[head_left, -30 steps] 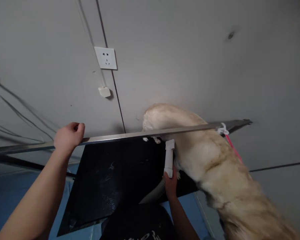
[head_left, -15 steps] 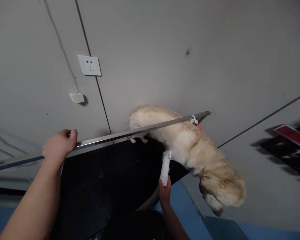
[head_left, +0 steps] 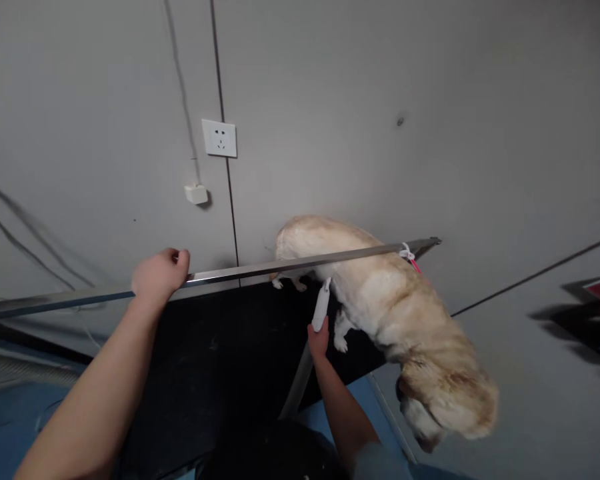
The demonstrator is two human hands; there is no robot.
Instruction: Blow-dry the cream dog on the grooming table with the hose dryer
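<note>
My left hand (head_left: 161,275) is closed around a long metal bar (head_left: 260,270) that runs across in front of the dog. In my right hand (head_left: 319,339) is a white dryer nozzle (head_left: 322,308), with a pale hose (head_left: 297,383) trailing below it. The nozzle's tip points up at the dog's flank; I cannot tell if it touches the fur. The cream-coloured dog (head_left: 375,283) stands on a black table (head_left: 220,347), its head lowered past the right edge. A white tie with a pink cord (head_left: 414,264) hangs at the bar's far end.
Behind the dog rises a grey wall (head_left: 330,100) with a socket (head_left: 219,139) and a small white plug box (head_left: 197,194). A ribbed hose (head_left: 25,367) lies at the left. Dark and red items (head_left: 597,320) are at the right. The floor (head_left: 10,420) is blue.
My right hand has moved the nozzle up and slightly left, toward the dog's rear flank. My left hand stays on the bar. The whole view has shifted, and the dog's front paw now shows.
</note>
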